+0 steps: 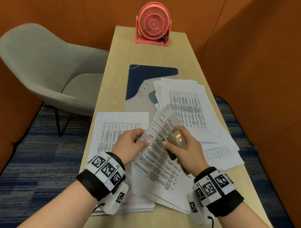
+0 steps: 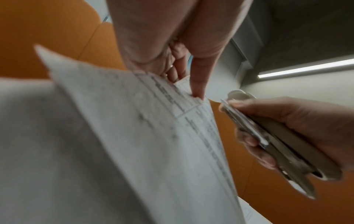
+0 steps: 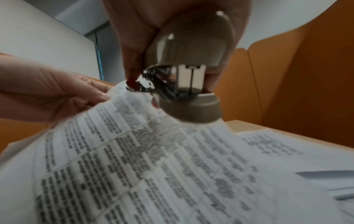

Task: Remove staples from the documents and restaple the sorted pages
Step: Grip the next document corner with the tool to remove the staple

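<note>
- The left hand (image 1: pixel 133 142) pinches the upper left edge of a printed document (image 1: pixel 160 153), thumb on top and fingers curled under the pages, holding that end raised off the wooden table (image 1: pixel 117 72).
- The document's long axis runs from its lifted far corner, which points away from the person and slightly right, down toward the near edge of the table, where its lower end lies on other sheets.
- The right hand (image 1: pixel 185 148) is wrapped around a beige stapler (image 1: pixel 175 140), thumb along its side.
- The stapler's long axis slopes down toward the person; in the right wrist view its metal mouth (image 3: pixel 145 84) meets the raised corner of the document.
- A small orange mark shows on the stapler's top, too blurred to read.
- The pages carry tables of dense black print; no word is legible in any view.
- A fanned paper stack (image 1: pixel 188 107) lies to the right on a blue patterned mat (image 1: pixel 146 75), another paper sheet (image 1: pixel 113 128) at the left.
- A pink fan (image 1: pixel 153 26) stands at the far end of the table; a grey chair (image 1: pixel 43 66) is to the left.
</note>
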